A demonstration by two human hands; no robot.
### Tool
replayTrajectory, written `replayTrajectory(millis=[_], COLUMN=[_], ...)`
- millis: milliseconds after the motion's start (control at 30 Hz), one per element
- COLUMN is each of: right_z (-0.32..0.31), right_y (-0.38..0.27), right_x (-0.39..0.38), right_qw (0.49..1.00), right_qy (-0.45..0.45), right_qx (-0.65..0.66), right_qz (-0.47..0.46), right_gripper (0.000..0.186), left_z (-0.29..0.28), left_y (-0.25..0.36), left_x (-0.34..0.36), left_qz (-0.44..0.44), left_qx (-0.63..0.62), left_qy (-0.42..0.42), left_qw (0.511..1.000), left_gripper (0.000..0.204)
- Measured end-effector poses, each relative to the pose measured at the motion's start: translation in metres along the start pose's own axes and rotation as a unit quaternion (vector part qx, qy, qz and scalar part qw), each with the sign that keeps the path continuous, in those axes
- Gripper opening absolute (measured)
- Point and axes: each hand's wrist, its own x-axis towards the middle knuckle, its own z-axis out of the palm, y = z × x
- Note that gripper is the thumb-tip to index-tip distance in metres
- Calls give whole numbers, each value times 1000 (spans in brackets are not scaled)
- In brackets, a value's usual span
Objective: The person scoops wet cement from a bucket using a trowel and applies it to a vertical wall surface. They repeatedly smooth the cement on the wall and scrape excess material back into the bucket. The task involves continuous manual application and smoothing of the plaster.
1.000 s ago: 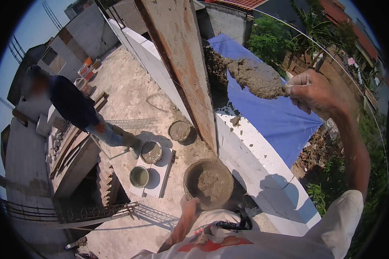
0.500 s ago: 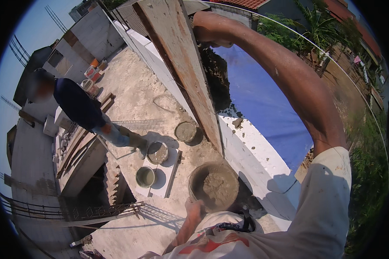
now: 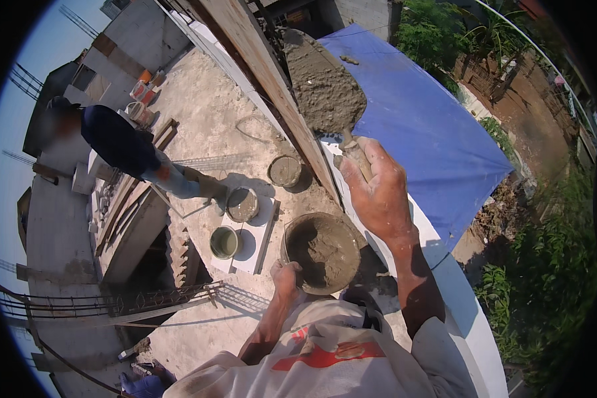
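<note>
My right hand (image 3: 381,196) is closed around the handle of a trowel (image 3: 328,89), whose broad blade is coated with wet grey mortar. The blade is beside an upright wooden plank (image 3: 266,79) and in front of a blue tarp (image 3: 418,106). My left hand (image 3: 286,280) grips the near-left rim of a round bucket (image 3: 297,240), close to my body. Grey mortar (image 3: 331,259) lies inside it, with a hollow on one side. A white wall (image 3: 421,239) runs under my right forearm.
A person (image 3: 123,146) in dark clothes stands at the left. Smaller containers include a mortar bucket (image 3: 285,171), another (image 3: 243,204) and a pail of liquid (image 3: 225,243). A floor opening (image 3: 142,265) lies near stacked boards (image 3: 126,205) and a rebar cage (image 3: 146,305).
My right hand has come down and nearer from beside the plank's upper part, bringing the mortar-covered trowel into full view. My left hand stays on the bucket, which appears slightly higher in view.
</note>
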Motion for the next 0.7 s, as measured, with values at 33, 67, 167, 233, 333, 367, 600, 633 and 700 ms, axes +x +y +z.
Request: replayTrajectory(millis=[33, 67, 167, 233, 333, 367, 600, 633, 700], right_z=[-7, -17, -18, -2, 39, 50, 62, 61, 64], right_y=[12, 24, 59, 80, 128, 131, 138, 133, 123], right_x=[-36, -71, -145, -168, -182, -177, -155, -149, -145], right_qw=[999, 995, 945, 866, 823, 821, 863, 855, 845], right_qy=[-38, -74, -199, -317, -311, -321, -364, -389, -417], right_qx=[-24, -53, -240, -338, -473, -471, -333, -318, -283], right_qz=[20, 45, 103, 187, 41, 16, 105, 128, 178], right_gripper=[31, 31, 33, 34, 22, 21, 27, 31, 40], left_z=[-10, -13, 11, 18, 23, 19, 24, 24, 22], left_y=[-2, -3, 43, 60, 71, 73, 110, 113, 120], left_x=[10, 11, -16, -25, -21, -15, -13, -10, -8], left_qz=[1, -4, 37, 62, 107, 127, 119, 120, 113], left_qx=[5, 15, -2, 16, 94, 140, 77, 75, 78], left_qy=[-5, -14, -23, -32, -38, -34, -123, -131, -146], left_qw=[1000, 1000, 999, 997, 989, 981, 982, 981, 980], left_gripper=[26, 27, 29, 34, 30, 29, 32, 32, 32])
